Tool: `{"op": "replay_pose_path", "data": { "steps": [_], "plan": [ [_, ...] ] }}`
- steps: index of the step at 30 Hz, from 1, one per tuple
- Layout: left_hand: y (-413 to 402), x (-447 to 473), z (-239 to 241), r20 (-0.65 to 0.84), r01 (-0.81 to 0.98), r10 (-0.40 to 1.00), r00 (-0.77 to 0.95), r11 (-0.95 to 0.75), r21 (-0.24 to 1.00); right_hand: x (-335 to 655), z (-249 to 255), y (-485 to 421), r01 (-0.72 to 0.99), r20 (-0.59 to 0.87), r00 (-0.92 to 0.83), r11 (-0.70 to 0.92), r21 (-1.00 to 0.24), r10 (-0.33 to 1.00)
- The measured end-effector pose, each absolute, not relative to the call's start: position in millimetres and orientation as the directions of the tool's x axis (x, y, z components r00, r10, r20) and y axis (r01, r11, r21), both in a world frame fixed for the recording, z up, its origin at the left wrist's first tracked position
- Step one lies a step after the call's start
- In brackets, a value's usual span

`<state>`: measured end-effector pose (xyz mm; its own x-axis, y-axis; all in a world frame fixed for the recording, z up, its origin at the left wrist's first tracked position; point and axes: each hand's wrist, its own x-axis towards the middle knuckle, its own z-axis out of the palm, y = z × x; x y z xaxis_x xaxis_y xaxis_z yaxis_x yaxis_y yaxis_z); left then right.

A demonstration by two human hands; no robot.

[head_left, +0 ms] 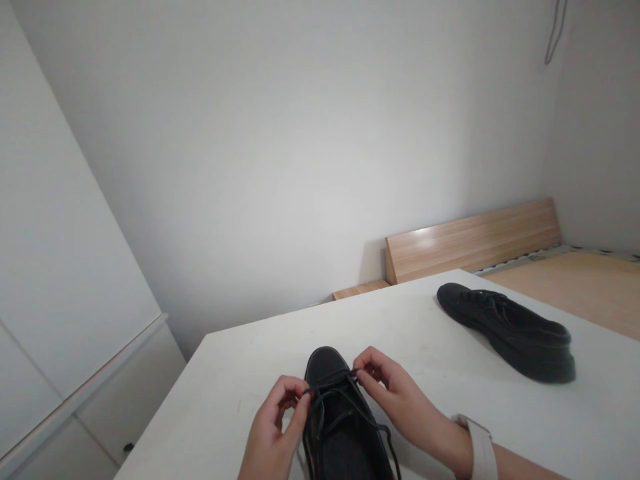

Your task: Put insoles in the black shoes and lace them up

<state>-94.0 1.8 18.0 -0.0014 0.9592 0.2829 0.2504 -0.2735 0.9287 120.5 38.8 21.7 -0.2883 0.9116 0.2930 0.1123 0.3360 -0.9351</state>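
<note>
A black lace-up shoe (327, 365) stands on the white table with its toe pointing away from me; its heel end runs out of the bottom of the view. Thumb and fingers of my left hand (280, 423) pinch the black shoelace (333, 383) at the shoe's left side. On the right side, my right hand (387, 383) pinches the lace near the front eyelets. Between both hands the lace spans the shoe's front. A loose length of lace hangs over the right side of the shoe, below my right hand.
The matching black shoe (505, 330) rests farther right on the white table (240, 360). Beyond the table's far right edge are a bed (575, 280) and its wooden headboard (475, 233). A white cabinet (65, 267) stands at the left.
</note>
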Motion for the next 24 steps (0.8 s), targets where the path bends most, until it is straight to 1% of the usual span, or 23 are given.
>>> {"op": "replay_pose_path", "data": {
  "steps": [3,5,9,11,14,16,19,22,24],
  "plan": [
    [-0.3,-94.5,19.8,0.290,0.215,0.956,-0.040,-0.275,0.937,120.3,22.4,37.8,0.061,0.305,-0.262,0.331,-0.942,0.915],
    [-0.6,-96.0,18.9,0.269,0.165,0.960,-0.077,-0.254,0.953,120.9,21.9,39.1,0.019,0.308,-0.237,0.321,-0.947,0.922],
    [5.5,-101.8,9.4,0.259,0.089,0.960,-0.105,-0.251,0.964,121.9,20.5,42.8,-0.024,0.271,-0.201,0.272,-0.962,0.941],
    [10.2,-104.2,3.6,0.242,0.100,0.965,-0.105,-0.232,0.968,122.0,20.2,43.9,-0.017,0.235,-0.215,0.237,-0.971,0.948],
    [12.9,-104.2,2.0,0.172,0.164,0.985,-0.025,-0.166,0.972,121.9,20.2,45.3,0.056,0.155,-0.294,0.178,-0.982,0.943],
    [10.6,-102.0,6.9,0.158,0.198,0.987,0.015,-0.158,0.968,121.8,20.5,46.4,0.074,0.137,-0.326,0.170,-0.983,0.935],
    [4.5,-97.5,17.3,0.184,0.176,0.983,-0.020,-0.178,0.968,122.0,22.1,47.5,-0.007,0.176,-0.281,0.181,-0.983,0.943],
    [0.5,-95.3,22.3,0.183,0.095,0.978,-0.099,-0.174,0.980,123.3,24.8,47.6,-0.129,0.206,-0.215,0.182,-0.975,0.955],
    [0.2,-96.1,21.4,0.169,0.032,0.973,-0.160,-0.166,0.986,124.5,25.8,47.6,-0.166,0.210,-0.175,0.181,-0.969,0.962]
  ]
}}
